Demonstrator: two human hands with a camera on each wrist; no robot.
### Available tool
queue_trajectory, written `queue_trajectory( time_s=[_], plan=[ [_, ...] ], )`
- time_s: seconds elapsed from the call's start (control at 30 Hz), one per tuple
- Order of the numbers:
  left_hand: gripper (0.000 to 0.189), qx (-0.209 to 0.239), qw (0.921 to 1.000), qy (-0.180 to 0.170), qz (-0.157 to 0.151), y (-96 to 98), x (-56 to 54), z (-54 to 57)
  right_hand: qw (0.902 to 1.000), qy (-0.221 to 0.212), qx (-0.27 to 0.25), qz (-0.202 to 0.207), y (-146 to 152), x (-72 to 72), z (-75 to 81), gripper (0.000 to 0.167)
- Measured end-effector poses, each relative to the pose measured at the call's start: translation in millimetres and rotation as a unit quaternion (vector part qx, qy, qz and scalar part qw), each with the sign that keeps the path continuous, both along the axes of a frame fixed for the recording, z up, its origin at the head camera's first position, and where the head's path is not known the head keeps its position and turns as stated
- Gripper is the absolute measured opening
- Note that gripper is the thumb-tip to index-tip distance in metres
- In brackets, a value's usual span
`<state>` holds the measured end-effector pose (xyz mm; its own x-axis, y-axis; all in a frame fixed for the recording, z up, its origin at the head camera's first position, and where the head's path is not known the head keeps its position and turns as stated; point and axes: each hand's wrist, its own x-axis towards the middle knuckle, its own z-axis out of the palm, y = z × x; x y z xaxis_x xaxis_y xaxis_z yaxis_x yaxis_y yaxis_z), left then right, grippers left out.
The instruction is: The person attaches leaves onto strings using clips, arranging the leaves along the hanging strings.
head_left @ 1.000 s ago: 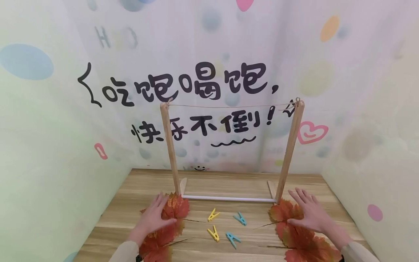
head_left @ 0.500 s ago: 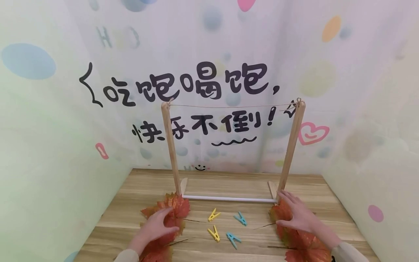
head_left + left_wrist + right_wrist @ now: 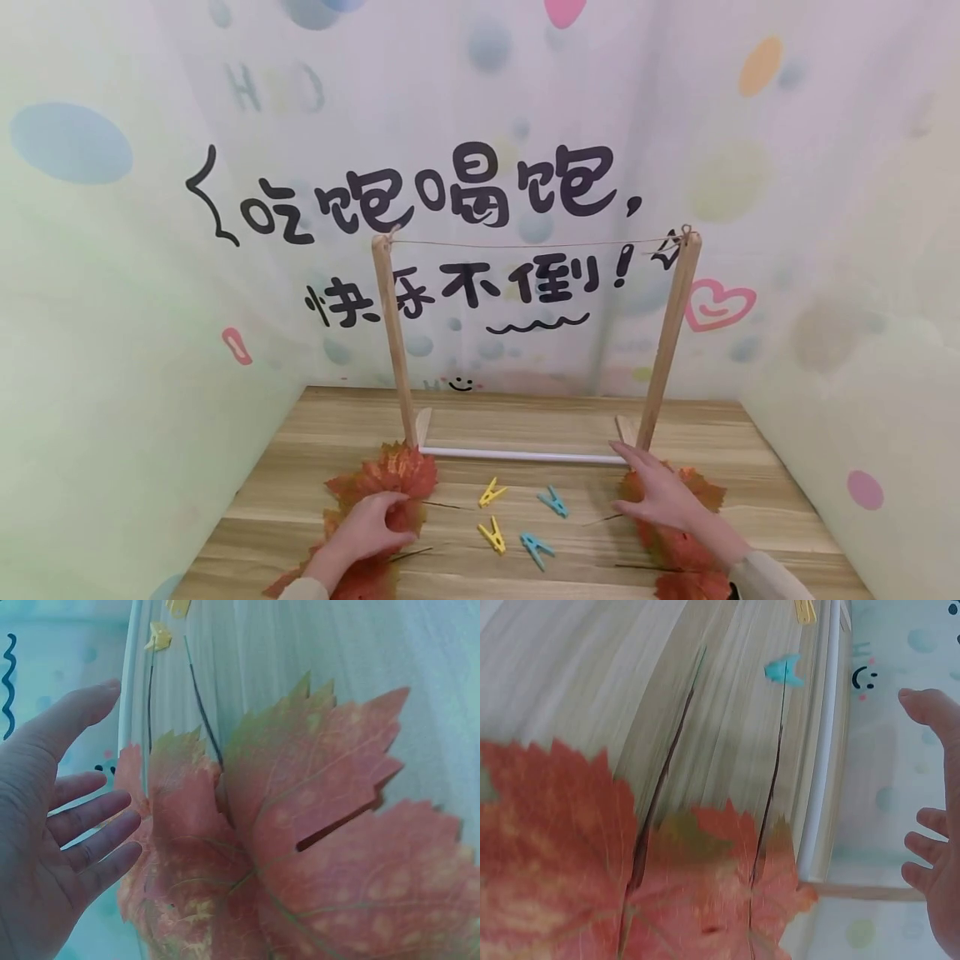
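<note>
My left hand (image 3: 369, 527) hovers over the left group of red-orange maple leaves (image 3: 401, 471), its fingers loosely bent and nothing in them. In the left wrist view, thumb and fingers stand apart beside a large leaf (image 3: 322, 877). Over on the right, my right hand (image 3: 663, 497) is above another group of leaves (image 3: 701, 487), fingers spread and holding nothing. Between the hands lie two yellow clothespins (image 3: 492, 535) and two blue clothespins (image 3: 537, 550). Thin dark leaf stems (image 3: 664, 780) point inward toward the clothespins.
Behind the clothespins stands a wooden frame, with a left post (image 3: 393, 342), a right post (image 3: 667, 342) and a white bar (image 3: 525, 456) low across it. A thin string (image 3: 525, 246) spans the post tops. A printed curtain (image 3: 480, 100) backs the wooden table (image 3: 517, 421).
My right hand has moved left, from the outer side of its leaves toward the clothespins. The left hand has shifted slightly right and lower. Clothespins and leaves stay in place.
</note>
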<state>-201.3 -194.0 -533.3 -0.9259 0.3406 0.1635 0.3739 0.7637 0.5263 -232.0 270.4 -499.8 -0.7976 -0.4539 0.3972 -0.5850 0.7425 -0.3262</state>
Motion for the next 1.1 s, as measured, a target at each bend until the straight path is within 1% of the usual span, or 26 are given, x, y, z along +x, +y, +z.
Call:
queue_trajectory(
  time_s=[0.1, 0.33, 0.6, 0.8, 1.0, 1.1],
  plan=[
    [0.055, -0.005, 1.0, 0.0, -0.005, 1.8, 1.1, -3.9, 1.0, -0.004, -0.004, 0.003, -6, -0.7, -2.0, 0.082],
    [0.053, -0.011, 0.9999, -0.01, -0.002, 0.7, 6.3, -11.5, 0.999, -0.041, -0.014, 0.015, -24, -1.6, -7.5, 0.08],
    [0.053, 0.005, 0.9987, -0.052, 0.0, 0.2, 5.2, -14.3, 0.9986, -0.046, -0.006, 0.024, -38, -3.1, -14.0, 0.078],
    [0.047, 0.009, 0.9974, -0.067, -0.024, 2.3, 4.0, -16.5, 0.9974, -0.062, -0.013, 0.035, -52, -1.9, -15.2, 0.078],
    [0.028, 0.039, 0.9951, -0.08, -0.043, 5.1, 5.1, -19.9, 0.9954, -0.085, -0.012, 0.043, -66, 1.0, -17.5, 0.077],
    [0.024, 0.048, 0.9943, -0.081, -0.05, 5.4, 6.0, -21.8, 0.9956, -0.077, -0.012, 0.052, -71, 0.8, -22.0, 0.077]
  ],
)
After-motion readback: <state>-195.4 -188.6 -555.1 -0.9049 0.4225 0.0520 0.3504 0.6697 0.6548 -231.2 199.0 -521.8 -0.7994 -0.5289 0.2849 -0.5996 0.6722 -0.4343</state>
